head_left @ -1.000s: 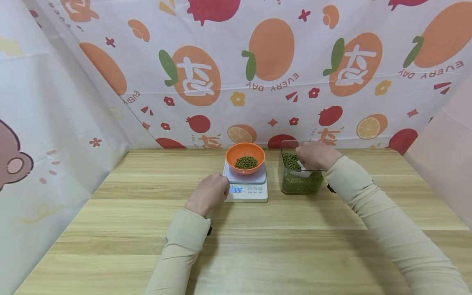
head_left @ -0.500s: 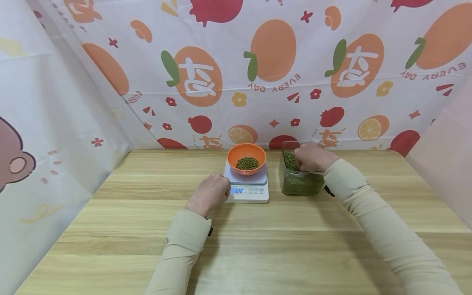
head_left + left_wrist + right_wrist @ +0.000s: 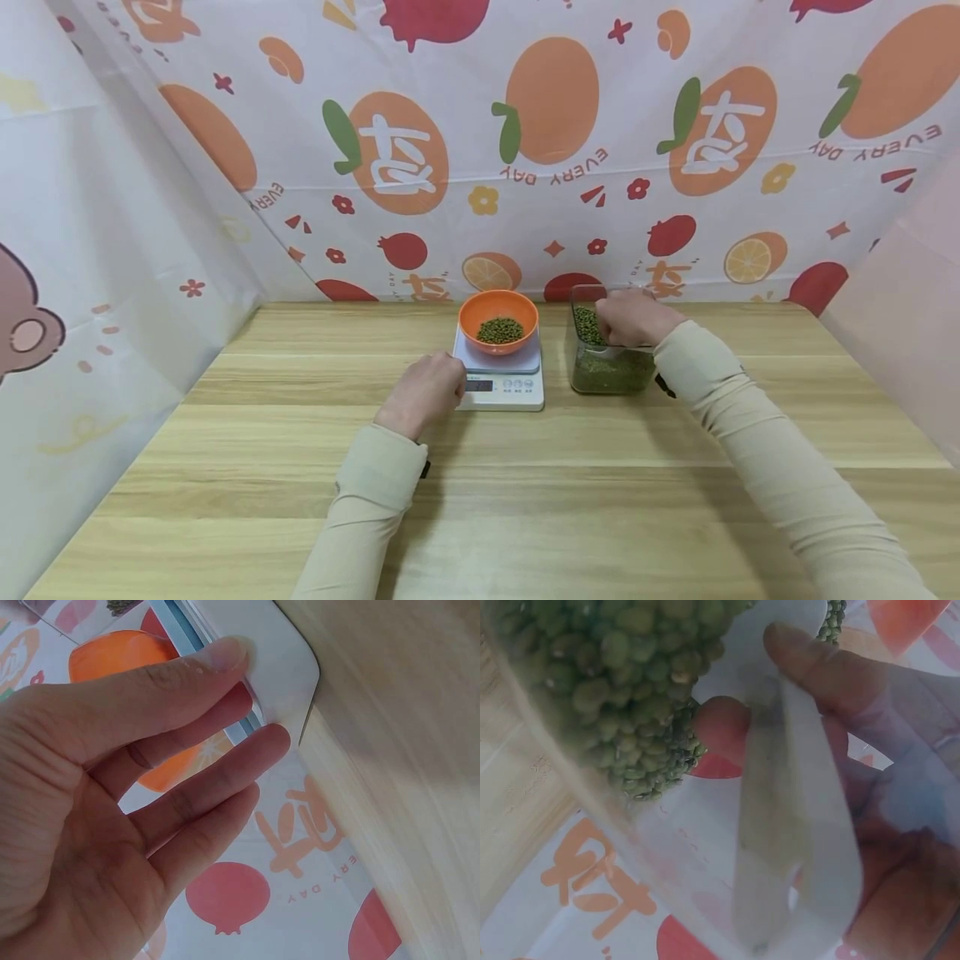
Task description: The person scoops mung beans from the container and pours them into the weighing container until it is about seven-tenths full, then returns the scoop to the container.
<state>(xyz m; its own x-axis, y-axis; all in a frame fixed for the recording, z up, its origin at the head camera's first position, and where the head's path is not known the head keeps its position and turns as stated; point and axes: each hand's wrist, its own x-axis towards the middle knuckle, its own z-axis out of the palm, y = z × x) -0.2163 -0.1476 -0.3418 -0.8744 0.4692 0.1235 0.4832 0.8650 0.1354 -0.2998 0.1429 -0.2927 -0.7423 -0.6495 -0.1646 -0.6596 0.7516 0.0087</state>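
Note:
An orange bowl (image 3: pixel 480 315) with green mung beans (image 3: pixel 500 331) in it stands on a white kitchen scale (image 3: pixel 517 398). My left hand (image 3: pixel 426 390) is at the scale's left edge; in the left wrist view its thumb and fingertips reach the scale's rounded corner, with fingers nearly straight. My right hand (image 3: pixel 637 317) is over a clear container (image 3: pixel 611 383) of mung beans (image 3: pixel 588 325). Seen from the right wrist, it grips the handle of a white scoop (image 3: pixel 802 825) between thumb and fingers. The scoop's head is partly hidden by the beans.
Everything stands on a wooden table (image 3: pixel 480 500). A fruit-printed cloth (image 3: pixel 480 167) hangs right behind the table's back edge, and a light cloth (image 3: pixel 135 250) covers the left side. The bowl and scale stand left of the bean container.
The white scoop, seen in the container earlier, is now hidden in the head view as my right hand shifts slightly left. The scale's lit display has gone dark. My left hand stays put.

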